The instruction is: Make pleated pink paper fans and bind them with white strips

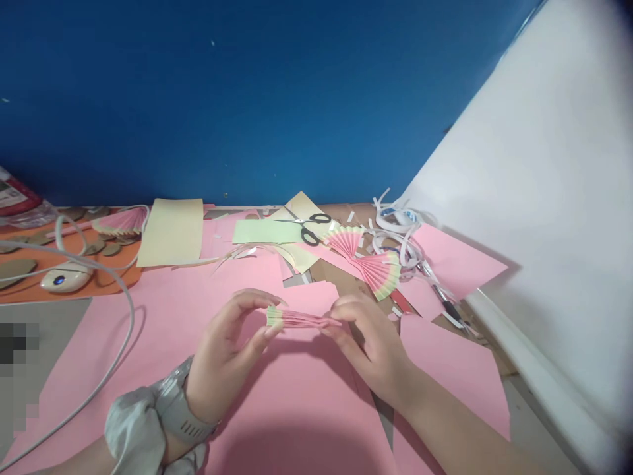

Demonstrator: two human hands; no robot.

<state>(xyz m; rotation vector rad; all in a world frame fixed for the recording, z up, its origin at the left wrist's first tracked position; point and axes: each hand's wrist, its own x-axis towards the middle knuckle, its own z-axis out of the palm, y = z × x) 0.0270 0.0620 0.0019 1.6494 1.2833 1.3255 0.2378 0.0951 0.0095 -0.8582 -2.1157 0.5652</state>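
A pleated strip of pink paper with a pale green end (302, 320) is held folded together above pink sheets. My left hand (230, 349) pinches its green end between thumb and fingers. At the other end, the thumb and fingers of my right hand (373, 346) close on the pink tip. Behind my right hand lies a pleated pink and green paper piece (368, 264), fanned out at both ends. Black-handled scissors (309, 227) rest on a light green paper strip (267, 231).
Pink sheets (173, 316) cover much of the table. A cream sheet (173, 231), another pink fan (121, 221), a white device (66, 277) and cables stand at the left. White strips (403, 244), a pen (448, 303) and a white panel (554, 165) are at the right.
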